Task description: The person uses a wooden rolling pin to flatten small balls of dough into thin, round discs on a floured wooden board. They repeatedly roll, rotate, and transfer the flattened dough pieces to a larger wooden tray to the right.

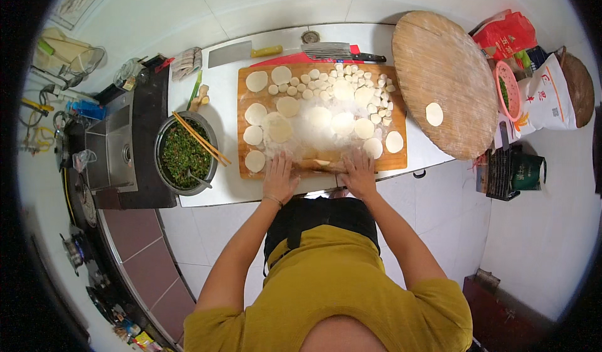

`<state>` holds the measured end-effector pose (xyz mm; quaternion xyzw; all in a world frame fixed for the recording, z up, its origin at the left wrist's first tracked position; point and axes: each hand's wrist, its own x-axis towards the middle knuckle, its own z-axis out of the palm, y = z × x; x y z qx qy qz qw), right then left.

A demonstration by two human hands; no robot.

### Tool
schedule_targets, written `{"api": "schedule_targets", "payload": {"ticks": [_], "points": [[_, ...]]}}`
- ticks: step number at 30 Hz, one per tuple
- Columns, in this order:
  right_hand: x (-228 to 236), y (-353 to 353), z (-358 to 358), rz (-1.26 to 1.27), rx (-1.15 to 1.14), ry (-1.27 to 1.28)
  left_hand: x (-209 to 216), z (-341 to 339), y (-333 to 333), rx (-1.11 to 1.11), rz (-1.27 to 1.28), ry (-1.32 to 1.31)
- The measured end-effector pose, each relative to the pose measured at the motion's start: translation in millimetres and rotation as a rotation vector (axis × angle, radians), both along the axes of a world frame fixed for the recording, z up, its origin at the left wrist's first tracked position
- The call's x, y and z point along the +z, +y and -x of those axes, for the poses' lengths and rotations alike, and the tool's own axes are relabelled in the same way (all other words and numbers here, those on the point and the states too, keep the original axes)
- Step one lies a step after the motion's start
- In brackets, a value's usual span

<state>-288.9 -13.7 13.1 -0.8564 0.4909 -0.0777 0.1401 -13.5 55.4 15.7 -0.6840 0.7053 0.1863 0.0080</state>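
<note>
Left grip point(280, 173) is lying open, fingers outstretched, at the nine o'clock end of a rolling pin point(308, 166), which is resting near the cutting board point(392, 161)'s six o'clock edge; right grip point(359, 171) is lying likewise at three o'clock, a dough wrapper point(394, 142) sitting at its two o'clock.

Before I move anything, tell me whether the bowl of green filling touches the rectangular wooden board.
Apart. The head view shows it: a strip of white counter separates the bowl from the wooden board.
</note>
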Motion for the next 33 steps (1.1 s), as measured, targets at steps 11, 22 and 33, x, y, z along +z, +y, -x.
{"api": "schedule_targets", "payload": {"ticks": [11, 22, 33], "points": [[-4.6, -11.5, 20.7, -0.456, -0.134, -0.26, 5.4, 42.1, -39.0, 0.267, 0.22, 0.152], [7.0, -7.3, 45.4, -0.561, -0.414, -0.475, -28.2, 77.7, -70.1, -0.035, 0.197, 0.229], [-7.9, -62.9, 14.0, 0.032, 0.107, 0.17, -27.5, 20.4, -28.3, 0.045, 0.154, 0.123]]}}
